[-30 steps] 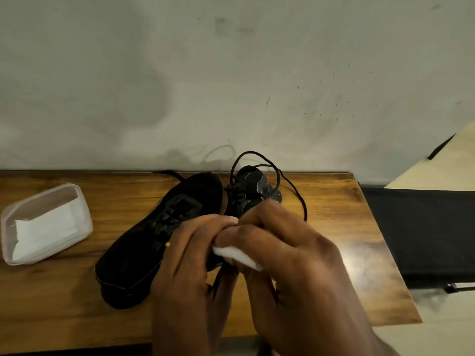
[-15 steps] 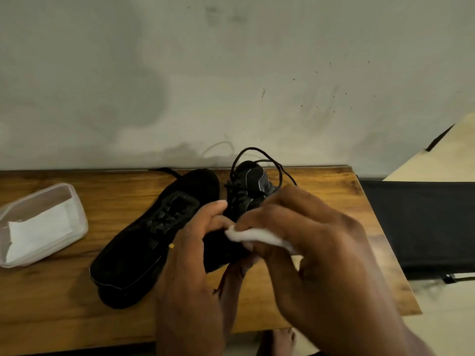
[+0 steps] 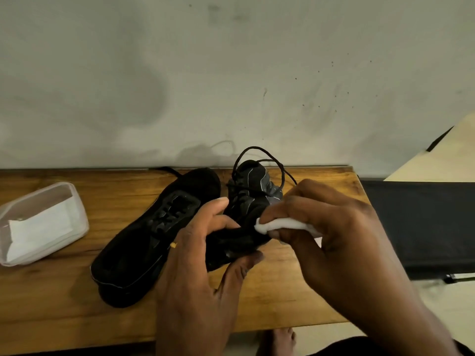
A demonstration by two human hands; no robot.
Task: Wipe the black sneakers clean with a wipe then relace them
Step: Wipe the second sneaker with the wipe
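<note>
1. Hands both busy: left hand (image 3: 203, 255) curls round the held sneaker (image 3: 248, 199) over the worktop (image 3: 51, 304); right hand (image 3: 334, 240) pinches a folded wipe (image 3: 281, 224) against its side.
2. Second sneaker (image 3: 154, 240) lies flat alongside.
3. Probably light, with a soft upper; grip the firmer sole and mind the loose lace (image 3: 257, 150).

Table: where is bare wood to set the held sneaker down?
Bare wood lies between the wipe box and the lying sneaker, and along the table at its front-left edge. The middle is crowded: left hand holds the held sneaker, right hand holds the wipe against it.
</note>
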